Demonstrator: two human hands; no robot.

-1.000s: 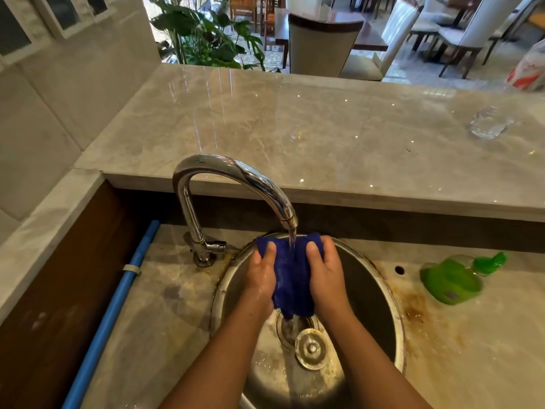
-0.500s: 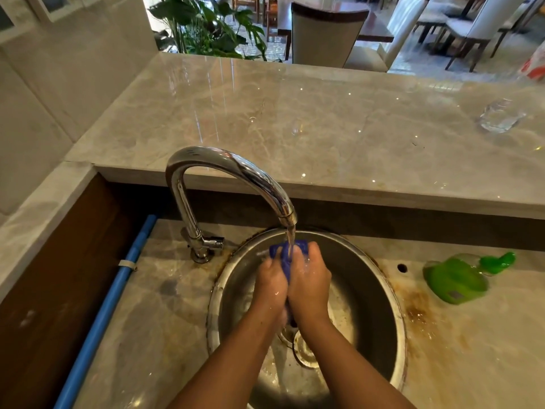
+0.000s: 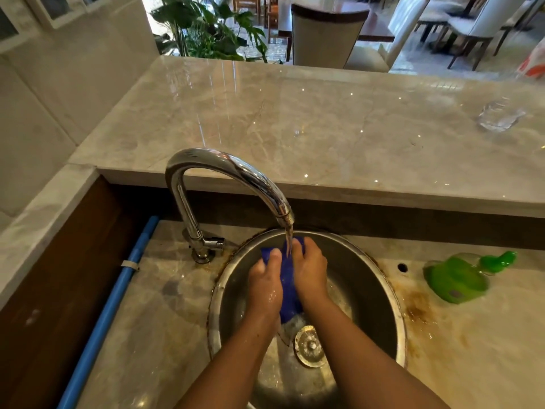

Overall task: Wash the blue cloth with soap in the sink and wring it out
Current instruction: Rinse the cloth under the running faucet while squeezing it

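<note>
The blue cloth (image 3: pixel 287 278) hangs bunched over the round steel sink (image 3: pixel 380 278), under the running stream from the chrome tap (image 3: pixel 224 169). My left hand (image 3: pixel 264 286) grips its left side with the thumb on top. My right hand (image 3: pixel 309 268) grips its right side, and water falls between the two thumbs. Both hands are wet. The cloth's lower end hangs just above the drain (image 3: pixel 309 345). A green soap bottle (image 3: pixel 457 278) lies on its side on the counter right of the sink.
A raised marble ledge (image 3: pixel 324 125) runs behind the sink, with a clear glass (image 3: pixel 500 116) at its right. A blue pipe (image 3: pixel 118 299) runs along the left wall. Rust stains mark the counter between sink and bottle. Chairs and plants stand beyond the ledge.
One second ago the cloth was spread wide between my hands. They pressed together on it, and have since parted a little with the cloth bunched between them.
</note>
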